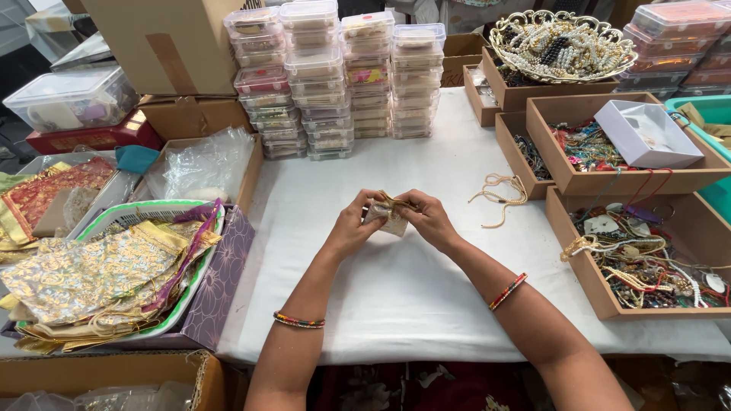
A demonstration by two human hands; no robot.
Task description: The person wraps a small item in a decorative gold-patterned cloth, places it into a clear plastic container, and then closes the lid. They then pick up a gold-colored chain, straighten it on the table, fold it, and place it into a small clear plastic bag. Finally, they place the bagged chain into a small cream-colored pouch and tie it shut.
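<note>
Pinching one small gold-trimmed pouch [390,215] between left hand [355,226] and right hand [429,219], both clamped on it, held centred above the white surface [396,297].

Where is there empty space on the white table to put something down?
The white cloth lies bare below both hands, and between the stacked clear boxes and the small pouch. Both sides are crowded: the basket of gold pouches, the bead trays.
</note>
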